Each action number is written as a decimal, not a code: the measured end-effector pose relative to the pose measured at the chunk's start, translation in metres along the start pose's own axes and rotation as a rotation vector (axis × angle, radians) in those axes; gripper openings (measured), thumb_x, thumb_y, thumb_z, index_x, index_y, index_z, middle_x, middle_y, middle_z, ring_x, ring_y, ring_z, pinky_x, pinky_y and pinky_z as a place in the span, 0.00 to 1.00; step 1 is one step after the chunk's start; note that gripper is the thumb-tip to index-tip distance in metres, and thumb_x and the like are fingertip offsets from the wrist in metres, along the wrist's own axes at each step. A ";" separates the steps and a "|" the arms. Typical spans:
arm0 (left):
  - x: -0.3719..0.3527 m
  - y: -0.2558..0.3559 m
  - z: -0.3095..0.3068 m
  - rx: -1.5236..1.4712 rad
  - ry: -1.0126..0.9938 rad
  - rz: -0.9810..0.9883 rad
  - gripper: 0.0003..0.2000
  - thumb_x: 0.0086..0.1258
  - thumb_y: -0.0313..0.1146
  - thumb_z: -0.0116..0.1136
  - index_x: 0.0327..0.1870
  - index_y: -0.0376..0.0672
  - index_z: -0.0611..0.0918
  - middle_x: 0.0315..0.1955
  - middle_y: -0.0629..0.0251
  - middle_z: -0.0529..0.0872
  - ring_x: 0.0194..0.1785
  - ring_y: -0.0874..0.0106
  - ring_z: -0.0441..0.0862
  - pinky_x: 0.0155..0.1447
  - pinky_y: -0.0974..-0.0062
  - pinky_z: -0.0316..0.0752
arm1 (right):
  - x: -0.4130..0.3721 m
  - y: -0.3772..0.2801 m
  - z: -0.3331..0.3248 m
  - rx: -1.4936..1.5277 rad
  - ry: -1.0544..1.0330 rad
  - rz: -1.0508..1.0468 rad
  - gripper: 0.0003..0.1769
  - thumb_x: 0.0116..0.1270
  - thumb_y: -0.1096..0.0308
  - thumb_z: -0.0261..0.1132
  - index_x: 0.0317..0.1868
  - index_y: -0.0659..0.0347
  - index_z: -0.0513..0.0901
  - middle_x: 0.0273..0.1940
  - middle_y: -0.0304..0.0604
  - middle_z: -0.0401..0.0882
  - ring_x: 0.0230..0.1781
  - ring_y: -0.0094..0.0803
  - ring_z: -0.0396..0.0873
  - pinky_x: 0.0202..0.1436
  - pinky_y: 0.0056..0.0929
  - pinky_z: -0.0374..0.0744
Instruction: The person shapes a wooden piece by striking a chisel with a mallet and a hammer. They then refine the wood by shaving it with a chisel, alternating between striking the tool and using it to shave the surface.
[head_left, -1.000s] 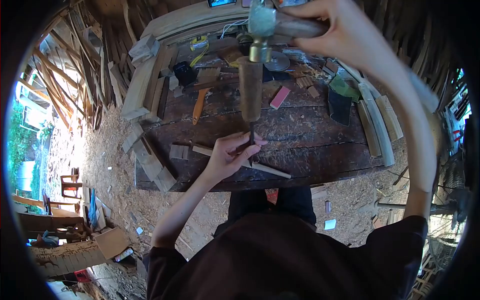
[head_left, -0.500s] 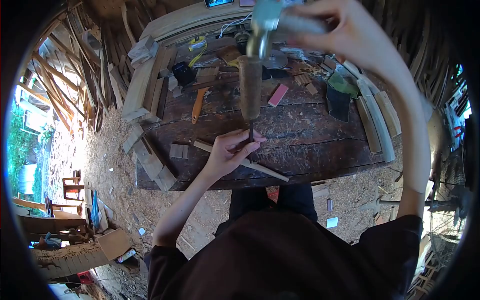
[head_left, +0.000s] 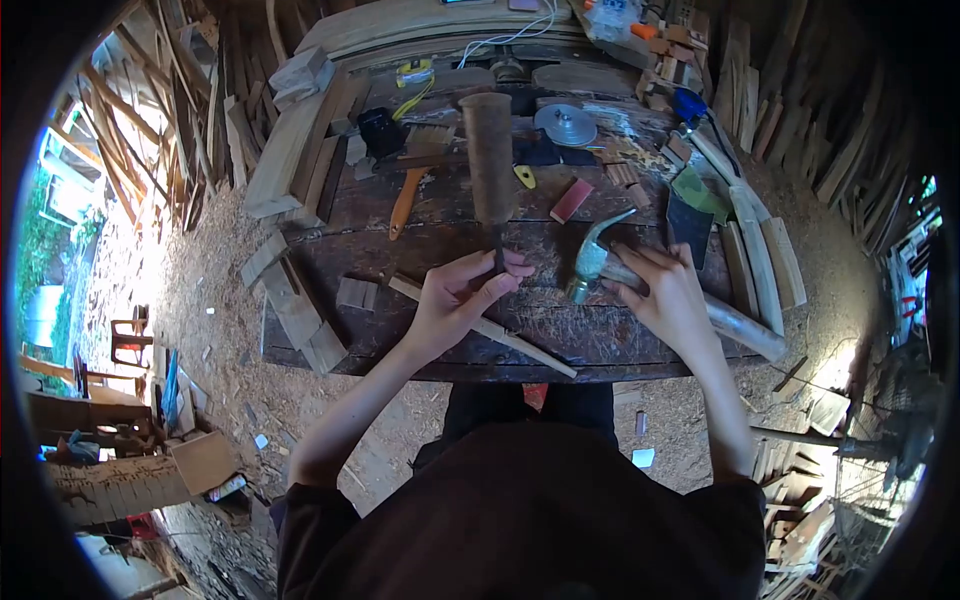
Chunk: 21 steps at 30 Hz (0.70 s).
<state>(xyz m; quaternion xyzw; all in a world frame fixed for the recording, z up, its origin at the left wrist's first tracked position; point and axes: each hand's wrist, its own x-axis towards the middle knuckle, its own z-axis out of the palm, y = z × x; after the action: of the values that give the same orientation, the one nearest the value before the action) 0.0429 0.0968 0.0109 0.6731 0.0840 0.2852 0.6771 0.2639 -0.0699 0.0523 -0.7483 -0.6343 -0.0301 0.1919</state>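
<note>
My left hand (head_left: 458,308) is closed round the thin metal blade of a chisel. The chisel's thick wooden handle (head_left: 488,160) stands upright above the fingers. Below that hand a narrow wooden strip (head_left: 520,348) lies slantwise on the workbench (head_left: 590,335); whether the blade tip touches it is hidden. To the right, my right hand (head_left: 662,295) grips a claw hammer (head_left: 592,262) by its handle, close behind the head. The hammer is down at the bench top, claw pointing away from me, and its pale handle runs out to the right under my palm.
An orange-handled brush (head_left: 406,203), a pink-red block (head_left: 571,200) and a metal disc (head_left: 566,125) lie farther back. A yellow tape measure (head_left: 414,73) is at the back left. Stacked timber (head_left: 285,185) lines the left side, and wooden pieces (head_left: 752,250) lie along the right edge.
My right hand has brought the hammer down from above the chisel handle to the bench on the right. My left hand still holds the chisel upright in about the same place.
</note>
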 end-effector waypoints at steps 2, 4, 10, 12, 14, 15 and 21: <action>0.000 0.001 0.000 -0.005 -0.006 -0.037 0.16 0.73 0.28 0.54 0.57 0.29 0.76 0.49 0.57 0.82 0.52 0.74 0.81 0.58 0.79 0.75 | -0.001 -0.002 -0.003 -0.033 -0.012 -0.029 0.24 0.52 0.66 0.72 0.51 0.63 0.81 0.46 0.45 0.79 0.46 0.38 0.76 0.53 0.39 0.65; 0.000 0.004 0.000 -0.019 0.015 -0.053 0.16 0.73 0.29 0.54 0.57 0.29 0.76 0.49 0.57 0.83 0.52 0.75 0.81 0.58 0.79 0.75 | -0.003 -0.001 0.000 -0.068 -0.025 -0.060 0.23 0.53 0.68 0.71 0.50 0.64 0.81 0.46 0.44 0.76 0.48 0.39 0.73 0.53 0.40 0.65; -0.001 0.004 -0.002 -0.076 0.057 -0.099 0.17 0.73 0.31 0.55 0.58 0.30 0.75 0.48 0.56 0.85 0.50 0.76 0.81 0.55 0.79 0.76 | -0.011 -0.024 0.010 -0.030 0.086 -0.020 0.18 0.55 0.69 0.70 0.46 0.66 0.80 0.44 0.45 0.71 0.47 0.42 0.71 0.50 0.41 0.67; -0.001 0.001 -0.003 -0.090 0.063 -0.105 0.17 0.73 0.31 0.55 0.59 0.30 0.75 0.47 0.56 0.85 0.49 0.77 0.81 0.55 0.79 0.76 | -0.010 -0.048 0.012 0.003 0.107 -0.049 0.16 0.56 0.71 0.69 0.45 0.65 0.80 0.44 0.45 0.72 0.46 0.43 0.72 0.50 0.42 0.69; -0.001 -0.002 -0.004 -0.083 0.045 -0.082 0.17 0.74 0.31 0.55 0.59 0.30 0.75 0.47 0.57 0.85 0.48 0.78 0.81 0.54 0.80 0.76 | -0.009 -0.063 0.022 0.346 0.027 -0.313 0.14 0.57 0.75 0.67 0.44 0.67 0.80 0.44 0.45 0.72 0.46 0.43 0.73 0.49 0.40 0.72; -0.001 0.000 -0.003 -0.086 0.052 -0.083 0.17 0.74 0.31 0.55 0.59 0.30 0.75 0.47 0.57 0.85 0.48 0.78 0.81 0.54 0.80 0.76 | -0.007 -0.070 0.028 0.347 0.020 -0.316 0.14 0.57 0.75 0.67 0.44 0.67 0.80 0.44 0.45 0.72 0.46 0.43 0.73 0.49 0.40 0.72; -0.001 0.004 -0.007 -0.050 0.023 -0.096 0.18 0.74 0.34 0.53 0.58 0.29 0.75 0.47 0.56 0.85 0.47 0.77 0.80 0.56 0.77 0.74 | 0.004 -0.079 0.052 0.472 -0.109 -0.344 0.13 0.57 0.79 0.66 0.44 0.67 0.80 0.44 0.47 0.75 0.43 0.45 0.78 0.46 0.37 0.78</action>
<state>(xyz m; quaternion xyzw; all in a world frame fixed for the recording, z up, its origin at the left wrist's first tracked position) 0.0371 0.1022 0.0136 0.6479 0.1169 0.2623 0.7055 0.1782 -0.0400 0.0252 -0.5650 -0.7508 0.1263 0.3181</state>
